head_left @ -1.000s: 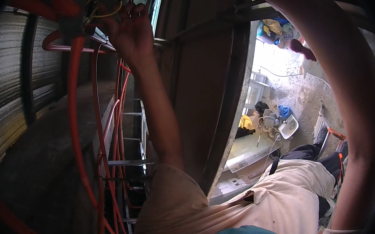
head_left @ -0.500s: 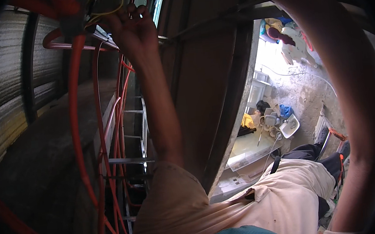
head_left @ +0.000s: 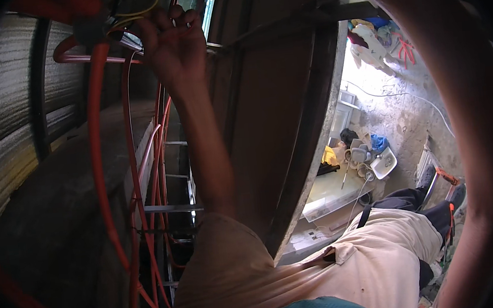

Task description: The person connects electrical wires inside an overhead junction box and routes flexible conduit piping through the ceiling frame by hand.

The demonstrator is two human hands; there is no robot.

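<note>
My left hand [head_left: 178, 50] is raised at the upper left, palm showing and fingers curled. It is beside a thin yellow wire [head_left: 135, 14] that loops out near a dark box at the top edge. The thumb and index finger reach in next to the wires; what they hold, if anything, is hidden. Orange conduit pipes [head_left: 97, 109] hang just left of this hand, one bent into a hook shape. My right arm [head_left: 474, 132] arches up along the right side, and its hand is out of the picture.
A dark panel with metal framing [head_left: 270, 92] stands beside my left arm. Corrugated sheeting [head_left: 1, 100] lines the left. Far below are the floor [head_left: 402, 103], a white basin [head_left: 383, 163], a blue bag [head_left: 379, 142], a cable, and a ladder [head_left: 428, 163] at my feet.
My view has shifted slightly, so the floor things sit a little lower and to the right. The left hand stays by the wires, its palm turned slightly more into view.
</note>
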